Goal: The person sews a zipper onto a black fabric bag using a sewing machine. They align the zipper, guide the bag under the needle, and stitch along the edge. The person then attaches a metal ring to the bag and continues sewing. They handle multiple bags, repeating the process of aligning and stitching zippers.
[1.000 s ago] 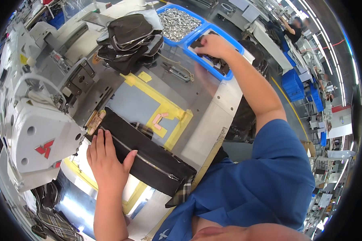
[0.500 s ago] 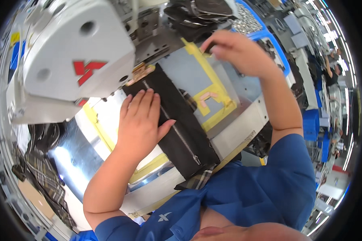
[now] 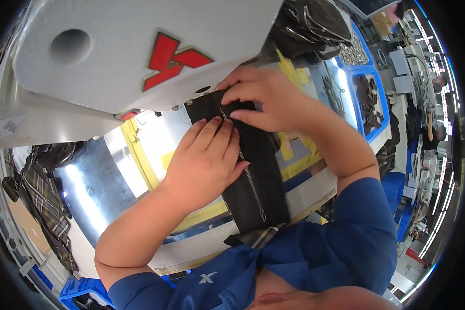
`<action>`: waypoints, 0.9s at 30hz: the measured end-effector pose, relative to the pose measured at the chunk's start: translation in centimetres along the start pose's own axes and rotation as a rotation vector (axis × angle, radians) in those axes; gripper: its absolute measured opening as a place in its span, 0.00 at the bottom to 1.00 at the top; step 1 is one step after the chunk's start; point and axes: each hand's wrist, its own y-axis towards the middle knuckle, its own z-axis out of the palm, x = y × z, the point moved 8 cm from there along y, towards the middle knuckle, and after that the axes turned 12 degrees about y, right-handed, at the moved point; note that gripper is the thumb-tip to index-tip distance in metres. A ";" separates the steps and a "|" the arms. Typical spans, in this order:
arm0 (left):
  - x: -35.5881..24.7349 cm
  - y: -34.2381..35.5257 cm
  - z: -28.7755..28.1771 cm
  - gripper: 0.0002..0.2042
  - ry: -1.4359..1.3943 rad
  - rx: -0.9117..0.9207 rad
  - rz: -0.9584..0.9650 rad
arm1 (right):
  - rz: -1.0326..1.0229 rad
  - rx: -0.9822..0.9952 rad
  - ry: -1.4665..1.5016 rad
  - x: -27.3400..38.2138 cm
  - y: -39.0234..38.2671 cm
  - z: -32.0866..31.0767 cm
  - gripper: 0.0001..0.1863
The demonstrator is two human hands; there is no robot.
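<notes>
My left hand [image 3: 201, 165] lies on a black fabric strip [image 3: 263, 191] with a metal zipper [image 3: 252, 186], fingers stretched along the zip. My right hand [image 3: 271, 101] is over the strip's upper end, fingers bent and apart, close to my left fingertips; I see nothing held in it, though what is under its fingertips is hidden. A white machine head [image 3: 113, 57] with a red emblem looms just above both hands. Plaid fabric [image 3: 261, 236] shows at the strip's lower end. Yellow tape [image 3: 135, 150] marks the work surface.
Dark pieces [image 3: 310, 23] are piled behind the machine. Blue trays hold metal hardware [image 3: 355, 50] and dark pieces [image 3: 368, 103] at the right. More plaid fabric [image 3: 54, 206] lies at the left, above a blue bin [image 3: 70, 292]. Another person [image 3: 434, 134] works far right.
My right hand has moved from the blue tray to the strip's upper end; the dark bit it seemed to carry no longer shows. The machine head appears much larger in view.
</notes>
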 end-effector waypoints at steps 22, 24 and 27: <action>0.3 0.0 -0.1 0.29 -0.058 -0.001 -0.020 | 0.023 -0.092 -0.005 -0.3 0.0 0.9 0.13; 0.3 0.0 -0.1 0.29 -0.059 0.001 -0.021 | 0.058 -0.084 0.001 -0.4 0.1 0.8 0.13; 0.3 0.0 -0.1 0.29 -0.065 0.002 -0.024 | 0.074 -0.067 0.015 -0.5 0.1 1.0 0.14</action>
